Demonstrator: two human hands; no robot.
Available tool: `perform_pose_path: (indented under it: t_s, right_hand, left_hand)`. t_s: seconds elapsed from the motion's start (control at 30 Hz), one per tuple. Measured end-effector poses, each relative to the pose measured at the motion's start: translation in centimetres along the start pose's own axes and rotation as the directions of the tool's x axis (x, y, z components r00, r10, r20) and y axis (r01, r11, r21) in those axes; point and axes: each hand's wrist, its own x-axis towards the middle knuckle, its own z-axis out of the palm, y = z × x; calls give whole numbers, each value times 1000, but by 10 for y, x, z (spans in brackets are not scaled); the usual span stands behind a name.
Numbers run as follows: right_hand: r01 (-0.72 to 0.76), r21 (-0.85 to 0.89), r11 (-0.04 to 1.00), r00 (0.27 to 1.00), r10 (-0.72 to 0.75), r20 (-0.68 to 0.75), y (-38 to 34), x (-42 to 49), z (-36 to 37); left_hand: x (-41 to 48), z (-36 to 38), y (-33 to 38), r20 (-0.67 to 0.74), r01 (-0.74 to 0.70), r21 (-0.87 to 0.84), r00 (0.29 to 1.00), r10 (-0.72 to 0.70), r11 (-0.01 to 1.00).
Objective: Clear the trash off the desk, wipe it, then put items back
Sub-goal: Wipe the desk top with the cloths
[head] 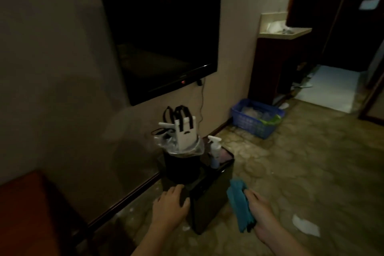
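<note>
Two hands are kept low at six o'clock: the left hand (171, 203) is laid flat on the black box (207, 206), likely to steady it below the trash bin (180, 166), while a blue cloth (239, 208) is gripped in the right hand (261, 216), ready for wiping.

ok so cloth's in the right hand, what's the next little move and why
Probably lift the left hand off the black caddy and take the spray bottle standing in its far end. The right hand grips the teal cloth, and a white paper bag sits in the lined bin, so some trash looks binned and wiping seems next.
</note>
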Motion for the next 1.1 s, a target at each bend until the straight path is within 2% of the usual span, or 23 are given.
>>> perform_pose_path:
  t_s: [0.1, 0.2, 0.27, 0.37, 0.4, 0.57, 0.7, 0.9, 1.1]
  right_hand:
    - [-21, -49, 999, 996, 17, -91, -26, 40, -42]
    - [75, -169, 983, 973, -109, -201, -56, 87, -65]
    - [105, -144, 984, 975, -130, -178, -80, 128, -71]
    - [-65, -64, 996, 987, 55, -149, -118, 184, -62]
    - [-83, -47, 995, 987, 75, -141, -126, 202, -60]
    - [-3, -165, 986, 997, -10, -78, -167, 297, -55]
    - [58, -297, 953, 995, -79, -58, -200, 365, -43]
    - [54, -425, 903, 998, -34, 54, -240, 467, 1]
    - [124, -581, 804, 967, 33, 252, -262, 583, 56]
  left_hand:
    - [38, 22, 56, 43, -50, 16, 998, 49, 999]
    - [89, 32, 101, 61, -72, 3, 996, 72, 997]
    - [131, 27, 125, 15, -104, -8, 994, 104, 995]
    - [193, 28, 145, -2, -114, -11, 993, 114, 993]
    - [212, 33, 151, 1, -105, -14, 994, 105, 994]
    - [316, 56, 181, -20, -164, -58, 986, 163, 985]
    - [393, 56, 196, -29, -116, -66, 993, 114, 991]
    - [479, 44, 197, -69, -15, -45, 998, 12, 999]
    - [545, 52, 168, -94, 218, -127, 969, -230, 968]
